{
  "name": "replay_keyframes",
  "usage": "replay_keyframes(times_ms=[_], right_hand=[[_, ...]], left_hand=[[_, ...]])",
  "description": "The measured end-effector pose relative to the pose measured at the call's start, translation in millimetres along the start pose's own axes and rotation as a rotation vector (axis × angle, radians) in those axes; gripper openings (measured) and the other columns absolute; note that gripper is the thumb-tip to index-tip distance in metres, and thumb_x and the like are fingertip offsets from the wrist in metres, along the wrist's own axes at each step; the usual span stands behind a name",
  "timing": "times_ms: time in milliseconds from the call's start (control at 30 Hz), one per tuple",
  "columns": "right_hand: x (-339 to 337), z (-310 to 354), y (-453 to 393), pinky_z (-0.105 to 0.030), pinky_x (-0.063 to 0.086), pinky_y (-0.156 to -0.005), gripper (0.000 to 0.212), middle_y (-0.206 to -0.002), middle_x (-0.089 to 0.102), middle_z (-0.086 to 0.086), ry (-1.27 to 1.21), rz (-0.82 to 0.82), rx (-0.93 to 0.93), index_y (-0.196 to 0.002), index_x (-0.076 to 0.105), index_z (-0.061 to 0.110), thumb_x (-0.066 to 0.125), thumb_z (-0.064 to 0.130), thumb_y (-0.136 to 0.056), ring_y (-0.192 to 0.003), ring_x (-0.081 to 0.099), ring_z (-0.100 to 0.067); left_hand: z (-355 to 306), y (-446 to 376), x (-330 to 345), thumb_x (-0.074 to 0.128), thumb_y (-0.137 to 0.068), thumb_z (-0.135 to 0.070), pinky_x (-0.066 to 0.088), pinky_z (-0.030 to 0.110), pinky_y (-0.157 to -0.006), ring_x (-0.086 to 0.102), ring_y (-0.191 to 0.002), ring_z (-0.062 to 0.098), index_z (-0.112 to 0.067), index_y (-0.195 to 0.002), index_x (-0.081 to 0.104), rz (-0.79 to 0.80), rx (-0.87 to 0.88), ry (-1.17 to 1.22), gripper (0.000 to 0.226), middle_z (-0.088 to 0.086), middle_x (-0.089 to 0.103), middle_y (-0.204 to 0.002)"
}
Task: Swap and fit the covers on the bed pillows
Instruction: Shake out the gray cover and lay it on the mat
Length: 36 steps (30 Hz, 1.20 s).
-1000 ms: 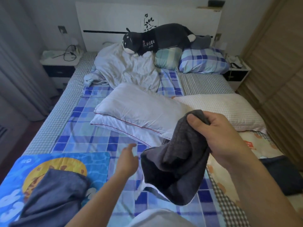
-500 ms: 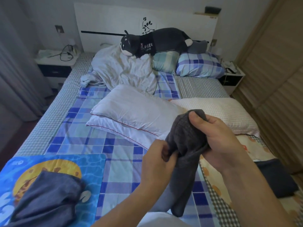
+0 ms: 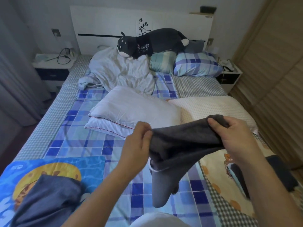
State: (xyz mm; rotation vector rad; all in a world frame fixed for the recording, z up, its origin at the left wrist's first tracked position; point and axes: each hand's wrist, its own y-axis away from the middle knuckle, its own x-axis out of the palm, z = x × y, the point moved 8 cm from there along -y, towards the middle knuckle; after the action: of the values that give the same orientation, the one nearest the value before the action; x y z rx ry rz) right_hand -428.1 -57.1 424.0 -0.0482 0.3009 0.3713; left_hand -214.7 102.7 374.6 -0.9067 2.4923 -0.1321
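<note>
The dark grey pillow cover (image 3: 185,141) is now stretched between both hands, where half a second ago it hung bunched from the right hand (image 3: 236,136) with the left hand (image 3: 137,145) only just closing on its near edge, and a second ago the left hand was free and reaching. The left hand pinches one end of the fabric between thumb and fingers; the right hand grips the opposite end with fingers curled over the top edge. A loose fold (its lower tip showing a paler lining) hangs below the stretched span, toward the viewer. The change suggests the cover is being spread to find its opening, a step that precedes fitting; no pillow is yet inside it. The cover is held in the air above the checked blue bedsheet (image 3: 85,145), just in front of the bare white pillow (image 3: 131,112) with red piping and the pale dotted pillow (image 3: 213,107) beside it, touching neither as far as can be seen. A second dark cloth (image 3: 47,199) lies on the blue printed cover (image 3: 65,164) at lower left, well apart from both hands.
</note>
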Motion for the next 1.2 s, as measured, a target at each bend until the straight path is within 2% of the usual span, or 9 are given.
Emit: replay_keyframes(times_ms=[100,233,400,533,700,867,967,1100,1200], right_hand=[[-8.1,-25.1,-7.8,-0.017,0.051,-0.059,0.015,-0.08,0.074,0.005,-0.004,-0.1,0.033,-0.084,0.073,0.024,0.065,0.028,-0.096,-0.083,0.069,-0.014],[-23.9,-30.3,-6.9,-0.03,0.05,-0.074,0.023,-0.091,0.073,0.002,-0.154,-0.366,-0.01,-0.087,0.069,0.021,0.059,0.037,-0.099,-0.092,0.068,-0.018],[7.7,-27.5,3.7,-0.024,0.051,-0.074,0.029,-0.077,0.071,0.011,-0.357,-0.349,-0.024,-0.075,0.072,0.025,0.059,0.032,-0.1,-0.084,0.066,-0.008],[7.9,-31.6,-3.0,-0.026,0.053,-0.074,0.029,-0.081,0.072,0.009,-0.406,-0.312,0.053,-0.077,0.072,0.023,0.058,0.032,-0.101,-0.087,0.068,-0.01],[-5.5,-30.5,-10.1,-0.015,0.053,-0.068,0.025,-0.08,0.075,0.015,-0.439,-0.282,0.096,-0.086,0.068,0.02,0.053,0.029,-0.104,-0.084,0.07,-0.001],[8.0,-20.6,-2.6,-0.021,0.052,-0.077,0.024,-0.09,0.077,0.007,-0.311,-0.187,-0.003,-0.089,0.073,0.019,0.057,0.031,-0.101,-0.09,0.071,-0.005],[28.5,-19.5,-0.4,-0.027,0.055,-0.086,0.024,-0.1,0.078,0.0,-0.216,0.057,0.005,-0.101,0.074,0.015,0.056,0.03,-0.101,-0.099,0.072,-0.012],[-19.7,-36.1,-14.7,-0.015,0.051,-0.073,0.02,-0.085,0.075,0.01,-0.409,-0.297,0.083,-0.089,0.071,0.019,0.057,0.026,-0.101,-0.099,0.069,-0.013],[-0.3,-36.8,-12.4,-0.021,0.053,-0.075,0.023,-0.087,0.074,0.005,-0.392,-0.177,0.054,-0.085,0.073,0.019,0.058,0.03,-0.1,-0.092,0.069,-0.011]], left_hand=[[-58.1,4.4,-7.4,0.048,-0.096,-0.047,0.041,0.032,-0.069,0.053,-0.074,0.015,-0.035,-0.092,0.049,0.197,0.412,-0.303,0.013,-0.009,0.058,-0.077],[-12.7,-3.8,7.7,0.066,-0.087,-0.055,0.031,0.034,-0.061,0.049,-0.071,0.017,-0.029,-0.076,0.04,0.508,0.095,-0.592,0.038,-0.009,0.048,-0.066],[37.7,-10.9,-6.9,0.061,-0.08,-0.016,0.042,0.037,-0.062,0.057,-0.078,0.029,-0.025,-0.08,0.044,0.223,-0.167,-0.544,0.019,-0.002,0.059,-0.075],[27.7,6.0,-28.3,0.06,-0.082,-0.01,0.046,0.033,-0.064,0.059,-0.069,0.011,-0.03,-0.097,0.054,-0.098,-0.243,-0.218,0.026,-0.01,0.066,-0.079],[-1.0,26.2,-11.0,0.053,-0.093,-0.01,0.044,0.014,-0.064,0.059,-0.069,0.007,-0.032,-0.096,0.062,0.222,-0.105,-0.091,0.024,-0.014,0.07,-0.077],[19.6,-0.2,-37.7,0.05,-0.103,-0.014,0.045,0.027,-0.088,0.06,-0.096,0.011,-0.027,-0.111,0.072,-0.137,-0.098,-0.273,0.027,-0.005,0.063,-0.101],[2.8,1.2,-20.0,0.047,-0.104,-0.023,0.049,0.023,-0.088,0.065,-0.098,0.002,-0.037,-0.114,0.068,0.04,0.015,-0.088,0.026,-0.019,0.071,-0.104],[14.5,-4.9,-18.5,0.034,-0.097,-0.044,0.053,0.034,-0.076,0.07,-0.089,0.022,-0.035,-0.116,0.065,0.398,0.229,-0.593,0.038,-0.006,0.075,-0.094],[34.7,-30.4,-30.4,0.038,-0.094,-0.029,0.047,0.039,-0.067,0.061,-0.079,0.033,-0.02,-0.093,0.063,0.313,0.153,-0.852,0.027,0.006,0.066,-0.08]])
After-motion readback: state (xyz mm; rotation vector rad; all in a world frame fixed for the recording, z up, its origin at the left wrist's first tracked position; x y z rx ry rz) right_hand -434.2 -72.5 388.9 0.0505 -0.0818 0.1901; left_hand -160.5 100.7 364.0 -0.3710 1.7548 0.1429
